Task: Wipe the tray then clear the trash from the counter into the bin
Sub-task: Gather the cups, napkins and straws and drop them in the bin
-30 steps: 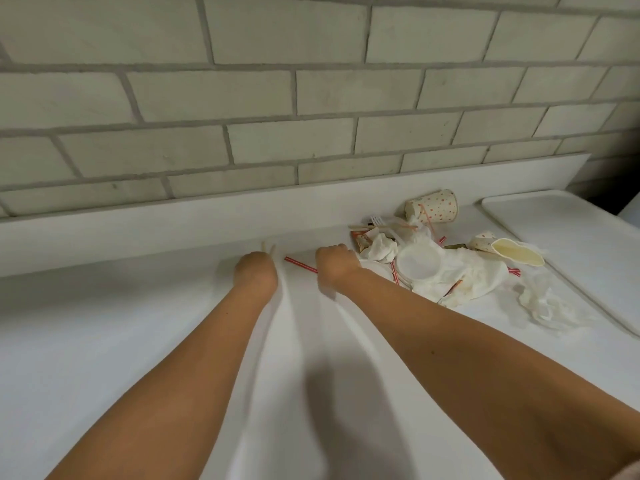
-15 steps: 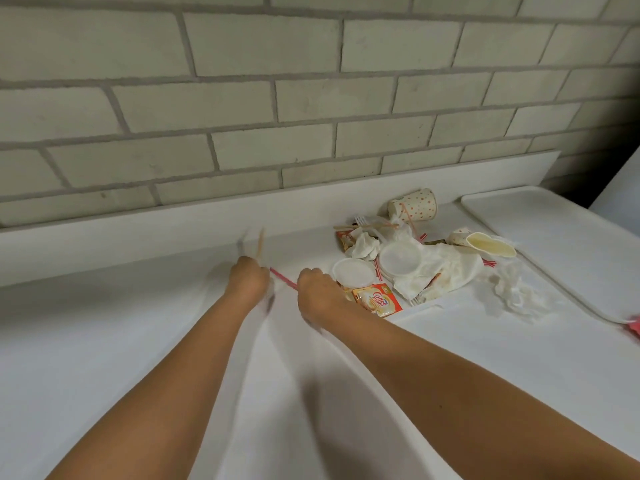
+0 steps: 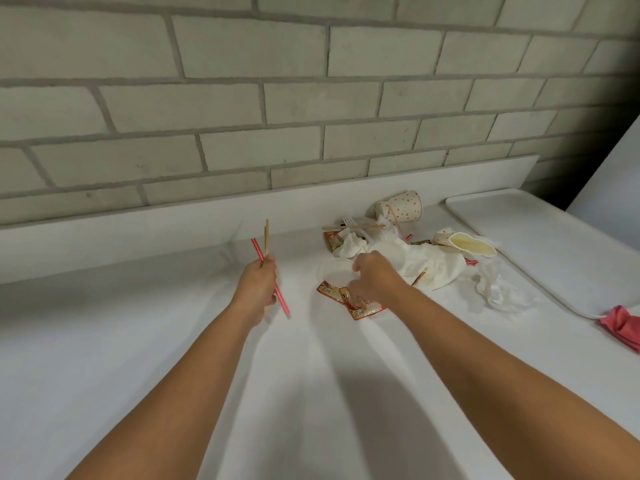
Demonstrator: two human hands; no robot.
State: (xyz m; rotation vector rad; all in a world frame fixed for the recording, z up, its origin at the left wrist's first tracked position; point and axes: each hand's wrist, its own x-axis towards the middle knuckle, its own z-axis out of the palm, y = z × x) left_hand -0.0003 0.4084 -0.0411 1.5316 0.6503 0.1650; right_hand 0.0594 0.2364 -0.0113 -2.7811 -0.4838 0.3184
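Both bare forearms reach forward, side by side. The left hand is a fist, thumb side up, gripping a red straw and a wooden stick. To its right, the right hand bends down at the wrist, its fingers curled under and hidden.

Landmark: dotted cup, lying on its side by the wall.
- Right hand, nearer than the cup and slightly left: seen from the back, fingertips hidden; whether it grips the white lid or the orange sachet beneath cannot be told; sachet print too blurred to read.
- Left hand, well left of the cup: lower part of the wooden stick hidden in the fist.
- Napkin heap, just nearer than the cup: straw ends partly buried; whatever lies beneath is unseen.
- Tray, right of the cup: cut off by the right edge.
- Pink cloth, far right of the cup and nearer: cut off by the right edge.
- Forearms: cut off by the bottom edge.
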